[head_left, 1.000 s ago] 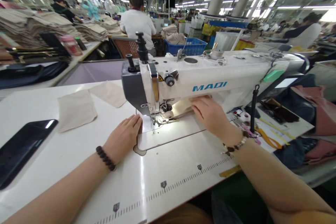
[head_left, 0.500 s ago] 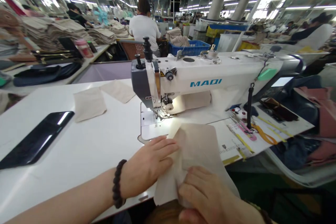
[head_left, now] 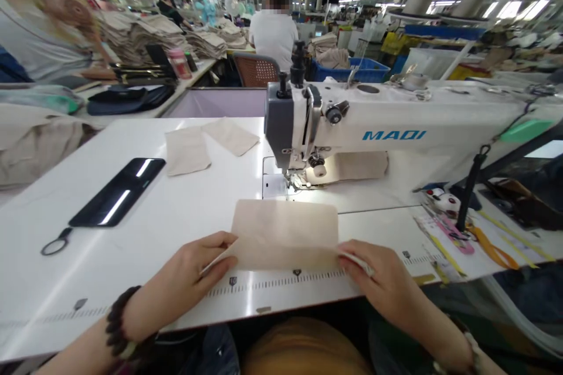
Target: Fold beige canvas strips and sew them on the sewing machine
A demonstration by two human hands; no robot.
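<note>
A beige fabric piece (head_left: 285,231) is stretched between my two hands, just in front of the sewing machine (head_left: 373,111). My left hand (head_left: 204,263) pinches its left edge between thumb and fingers. At the opposite edge, my right hand (head_left: 369,266) grips it the same way. The cloth's far edge lies close to the presser foot area (head_left: 299,179), apart from it. Another beige fabric piece (head_left: 358,165) rests under the machine's arm. Two more pieces, a squarish fabric piece (head_left: 188,151) and a slanted fabric piece (head_left: 231,135), lie flat left of the machine head.
A black phone (head_left: 118,192) with a ring strap lies on the white table (head_left: 145,269). To the right are a pink tool (head_left: 455,234) and an orange strap (head_left: 490,246). A person in a white shirt (head_left: 273,35) sits beyond, near a blue basket (head_left: 367,69).
The fabric has gone from bunched and angled under my hands to spread straight between them. My hands have moved apart to its two side edges. The view has turned left.
</note>
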